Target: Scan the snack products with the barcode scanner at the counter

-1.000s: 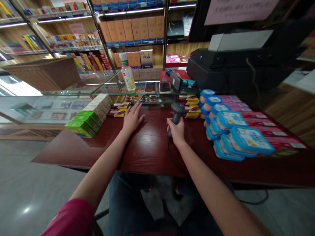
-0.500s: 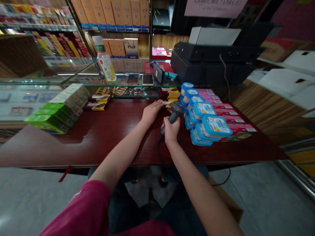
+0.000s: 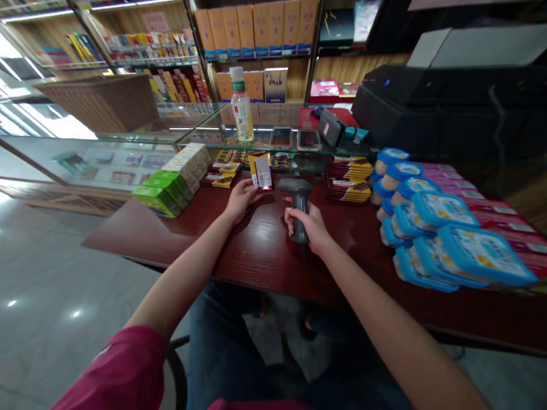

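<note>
My left hand [image 3: 242, 199] is closed on a chocolate bar [image 3: 262, 171] in a brown and yellow wrapper, held tilted up so that its pale label side shows. My right hand [image 3: 308, 225] grips the handle of a dark barcode scanner [image 3: 301, 208], whose head is level with the bar and a short way to its right. A cable runs down from the scanner's handle. To the right of the scanner lies a stack of similar chocolate bars [image 3: 348, 179]. Another, smaller pile of bars [image 3: 222, 173] lies beyond my left hand.
Blue-lidded tubs [image 3: 444, 210] and pink and red boxes [image 3: 496, 199] line the right of the wooden counter [image 3: 256, 256]. Green cartons [image 3: 164, 192] and pale cartons [image 3: 190, 164] stand at the left. A bottle [image 3: 241, 108] and two phones stand or lie on the glass case behind.
My left hand has left the right-hand stack and moved left, now holding up a chocolate bar. The scanner in my right hand has turned toward it. The view has swung left.
</note>
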A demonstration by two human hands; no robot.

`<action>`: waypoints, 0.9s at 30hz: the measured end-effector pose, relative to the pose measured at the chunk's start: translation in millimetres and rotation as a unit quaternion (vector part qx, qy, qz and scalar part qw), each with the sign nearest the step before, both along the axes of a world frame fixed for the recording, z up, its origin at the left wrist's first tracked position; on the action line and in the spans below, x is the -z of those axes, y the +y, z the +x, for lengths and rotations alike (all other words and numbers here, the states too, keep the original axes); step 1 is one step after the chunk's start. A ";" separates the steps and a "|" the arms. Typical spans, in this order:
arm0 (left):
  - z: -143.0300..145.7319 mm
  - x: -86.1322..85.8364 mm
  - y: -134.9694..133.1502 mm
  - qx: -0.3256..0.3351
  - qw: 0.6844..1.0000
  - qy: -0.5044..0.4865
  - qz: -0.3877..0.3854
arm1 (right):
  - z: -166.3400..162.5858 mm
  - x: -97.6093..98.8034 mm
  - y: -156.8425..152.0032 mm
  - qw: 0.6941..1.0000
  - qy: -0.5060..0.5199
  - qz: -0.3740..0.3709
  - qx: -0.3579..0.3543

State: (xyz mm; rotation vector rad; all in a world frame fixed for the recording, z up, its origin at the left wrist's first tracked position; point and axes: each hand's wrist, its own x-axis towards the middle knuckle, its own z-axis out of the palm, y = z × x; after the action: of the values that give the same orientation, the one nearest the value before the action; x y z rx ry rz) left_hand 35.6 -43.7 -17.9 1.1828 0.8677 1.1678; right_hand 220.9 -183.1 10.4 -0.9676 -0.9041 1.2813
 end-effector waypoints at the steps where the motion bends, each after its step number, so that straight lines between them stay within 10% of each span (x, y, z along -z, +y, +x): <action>1: -1.4 -0.4 0.7 -0.009 1.000 -0.012 -0.004 | -6.6 -2.0 8.6 1.000 -0.005 0.004 -0.016; 27: 8.6 1.7 1.5 -0.048 0.998 -0.010 0.027 | -31.1 8.7 27.7 1.000 0.015 -0.004 -0.021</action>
State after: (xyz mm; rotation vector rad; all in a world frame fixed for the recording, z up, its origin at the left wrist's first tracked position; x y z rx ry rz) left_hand 44.2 -42.2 -19.6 1.1819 0.8906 1.2858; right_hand 189.8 -155.4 1.7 -0.9372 -0.9006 1.3321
